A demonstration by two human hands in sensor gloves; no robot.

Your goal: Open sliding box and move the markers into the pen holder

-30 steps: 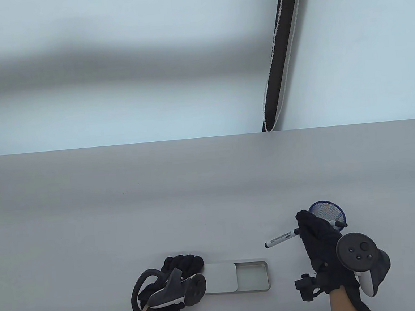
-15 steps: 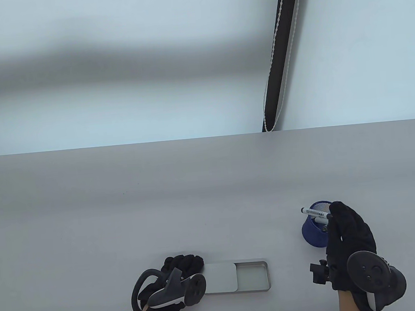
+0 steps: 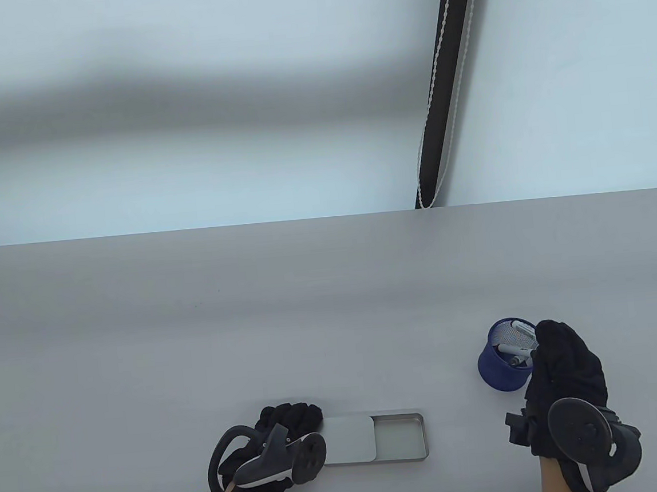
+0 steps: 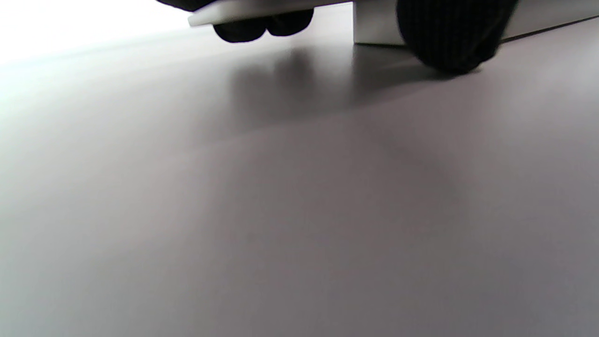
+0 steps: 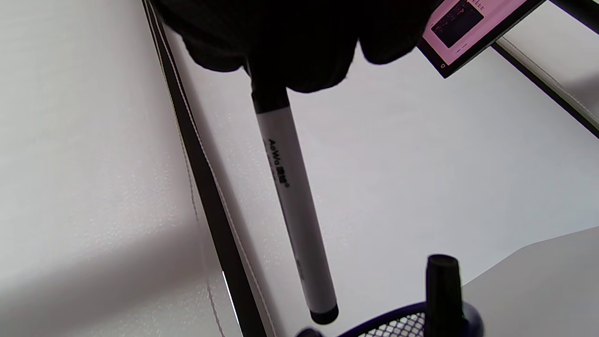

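Two hands are at work on the surface (image 3: pixel 334 314). The right hand (image 3: pixel 565 363) pinches a white marker (image 5: pixel 292 206) by its black cap end, barrel pointing down over the blue mesh pen holder (image 3: pixel 503 365), where another marker (image 5: pixel 442 285) stands. The left hand (image 3: pixel 287 425) curls over the sliding box (image 3: pixel 400 438), seemingly gripping its slid-back lid (image 3: pixel 348 439).

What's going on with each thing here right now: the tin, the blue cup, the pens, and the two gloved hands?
Box: lid slid partway left, the open part shows no markers.
Pen holder: upright, markers inside.
Held marker: upright, lower end at the holder's rim.
Other marker: standing in the holder.
Left hand: grips the box's left end.
Right hand: pinches the held marker's top.
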